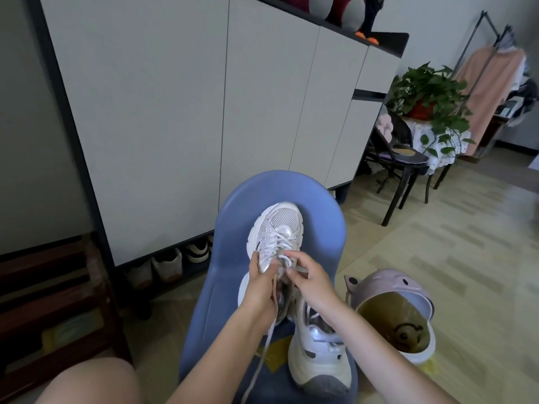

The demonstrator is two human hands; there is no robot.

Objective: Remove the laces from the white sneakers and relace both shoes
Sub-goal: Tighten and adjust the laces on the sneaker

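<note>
On the blue chair (233, 228), the laced sneaker (275, 237) lies toe-away. Left hand (261, 282) grips its side and loose lace (264, 348); right hand (309, 279) pinches a lace. Second sneaker (316, 354) lies nearer, touching. Pink bin (390, 287) stands beside the chair.

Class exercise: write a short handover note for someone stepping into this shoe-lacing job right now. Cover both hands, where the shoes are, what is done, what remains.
Left hand: grips the laced sneaker and a loose lace end trailing down.
Right hand: pinches lace at the upper eyelets.
Both shoes lie on the blue chair; the second sneaker lies nearer, apparently without laces.
Done: the held shoe is laced up most of its length.
Left: finish it, then lace the second.
</note>
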